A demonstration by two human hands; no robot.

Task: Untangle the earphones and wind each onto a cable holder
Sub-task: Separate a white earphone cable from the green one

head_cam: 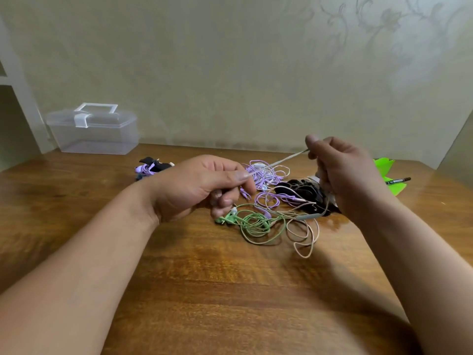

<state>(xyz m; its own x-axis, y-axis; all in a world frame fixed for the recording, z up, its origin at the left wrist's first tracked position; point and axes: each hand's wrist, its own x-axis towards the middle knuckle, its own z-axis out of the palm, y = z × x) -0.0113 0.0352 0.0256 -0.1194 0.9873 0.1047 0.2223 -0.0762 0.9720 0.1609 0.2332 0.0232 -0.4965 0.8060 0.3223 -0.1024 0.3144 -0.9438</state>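
Pale cord [281, 162] pinched taut between left hand [194, 185] and right hand [345, 175]; tangle [266, 216] lies unsorted (far left, one purple set [148, 168] looks wound).

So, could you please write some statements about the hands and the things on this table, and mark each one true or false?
1. The left hand and the right hand pinch one pale cable, stretched between them. True.
2. The clear box stands on the right side of the table. False: it stands at the back left.
3. The green earphones lie on the table, in a tangle with other cables. True.
4. The table top is glass. False: it is brown wood.
5. A pen lies by the bright green paper on the right. True.
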